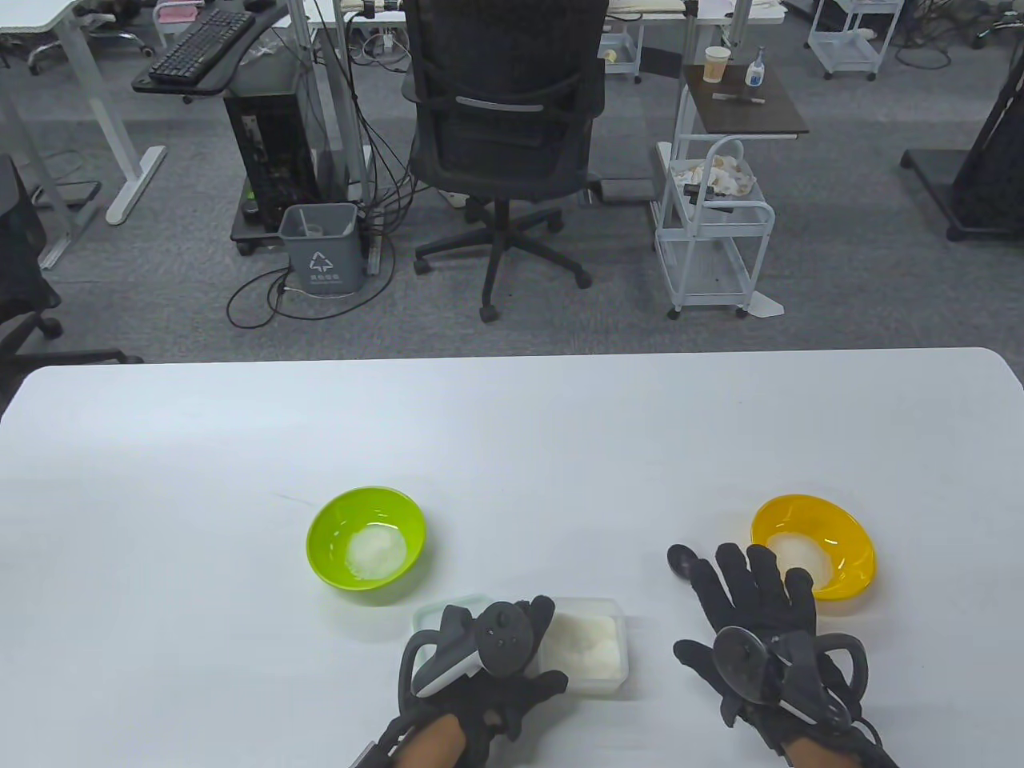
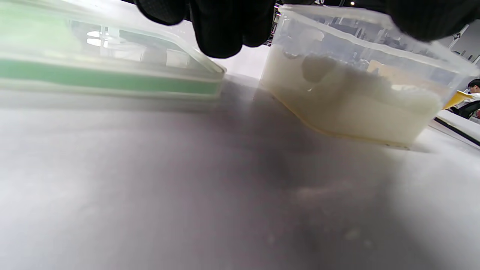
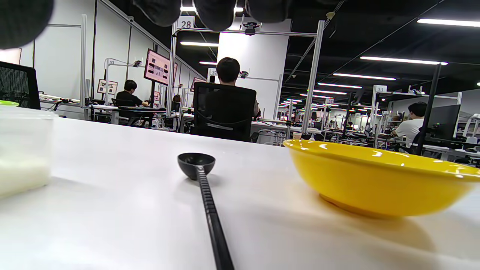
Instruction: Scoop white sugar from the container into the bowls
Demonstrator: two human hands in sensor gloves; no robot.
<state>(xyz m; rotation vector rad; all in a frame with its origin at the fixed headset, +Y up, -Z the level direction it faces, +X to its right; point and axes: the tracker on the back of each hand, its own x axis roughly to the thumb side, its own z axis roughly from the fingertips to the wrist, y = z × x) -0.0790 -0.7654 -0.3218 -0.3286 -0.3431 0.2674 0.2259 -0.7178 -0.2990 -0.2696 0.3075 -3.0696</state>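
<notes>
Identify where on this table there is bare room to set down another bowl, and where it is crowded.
Bare: the whole far strip beyond the green bowl and yellow bowl, and the middle gap between them. Crowded: the near edge, where the left hand, lid and sugar container cluster, and the right hand covers the spoon beside the yellow bowl.

Open-plan office: desks (image 1: 72, 80), chair (image 1: 504, 136).

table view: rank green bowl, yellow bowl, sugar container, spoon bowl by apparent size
1-2. Yellow bowl and green bowl: look about alike, no ranking.
3. Sugar container, partly hidden by the left hand.
4. Spoon bowl, clearly smallest.
</notes>
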